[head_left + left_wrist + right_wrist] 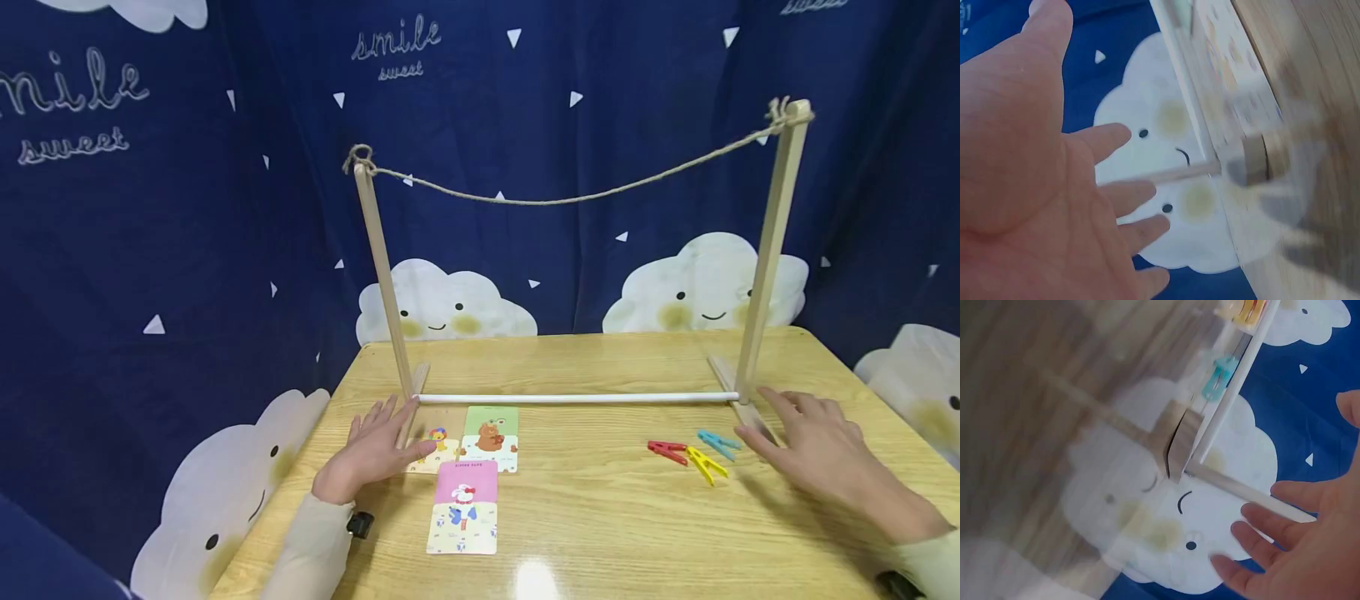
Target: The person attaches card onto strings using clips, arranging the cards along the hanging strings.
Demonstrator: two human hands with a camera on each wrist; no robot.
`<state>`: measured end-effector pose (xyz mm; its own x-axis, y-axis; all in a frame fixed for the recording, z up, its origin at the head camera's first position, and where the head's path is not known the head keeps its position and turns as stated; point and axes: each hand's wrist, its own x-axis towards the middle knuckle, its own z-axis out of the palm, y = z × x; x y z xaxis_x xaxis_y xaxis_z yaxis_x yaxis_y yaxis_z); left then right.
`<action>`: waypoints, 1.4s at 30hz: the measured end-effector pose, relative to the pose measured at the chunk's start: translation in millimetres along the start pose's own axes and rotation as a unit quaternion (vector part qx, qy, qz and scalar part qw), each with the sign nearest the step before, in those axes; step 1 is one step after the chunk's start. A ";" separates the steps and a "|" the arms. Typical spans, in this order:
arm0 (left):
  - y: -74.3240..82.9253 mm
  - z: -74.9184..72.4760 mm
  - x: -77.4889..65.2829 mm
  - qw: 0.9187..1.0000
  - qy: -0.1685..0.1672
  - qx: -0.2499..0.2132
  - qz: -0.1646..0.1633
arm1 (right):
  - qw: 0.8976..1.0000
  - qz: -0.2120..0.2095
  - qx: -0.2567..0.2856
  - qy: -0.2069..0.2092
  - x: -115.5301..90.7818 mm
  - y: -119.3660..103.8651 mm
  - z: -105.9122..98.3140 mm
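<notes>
A wooden frame stands on the table, with a left post (384, 267), a right post (772, 250), a white rod (577, 399) low between them and a slack string (555, 202) tied across the tops. My left hand (375, 454), fingers spread, is beside the left post's foot, its thumb over the lion card (442, 450). My right hand (817, 442) has its fingers extended near the right post's foot. Both hands hold nothing; the wrist views show an open left palm (1035, 181) and loosely spread right fingers (1279, 531).
Between the hands lie a green bear card (490, 439), a pink rabbit card (463, 508), and red (667, 451), yellow (705, 465) and blue (718, 443) clothespins on the wooden table (585, 517). Behind hangs a dark blue curtain (480, 100) with clouds.
</notes>
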<state>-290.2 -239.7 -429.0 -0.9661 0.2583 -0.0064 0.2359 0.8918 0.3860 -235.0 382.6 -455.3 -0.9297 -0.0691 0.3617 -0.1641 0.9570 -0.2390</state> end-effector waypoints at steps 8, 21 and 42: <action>16.8 11.2 2.7 0.997 -0.006 -0.026 0.072 | 0.995 -0.042 0.087 0.008 -3.0 -16.6 6.4; 20.4 25.4 3.7 0.983 -0.066 -0.135 0.109 | 0.980 -0.037 0.157 -0.115 -10.0 -32.3 16.1; 20.6 39.8 1.2 0.981 -0.083 -0.117 0.128 | 0.975 -0.019 0.159 -0.157 -10.1 -30.7 28.4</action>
<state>-282.3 -206.2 -457.8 -0.8429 0.5375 -0.0244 0.4196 0.6850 0.5956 -230.0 345.9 -477.2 -0.9677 -0.2338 0.0944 -0.2484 0.8202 -0.5154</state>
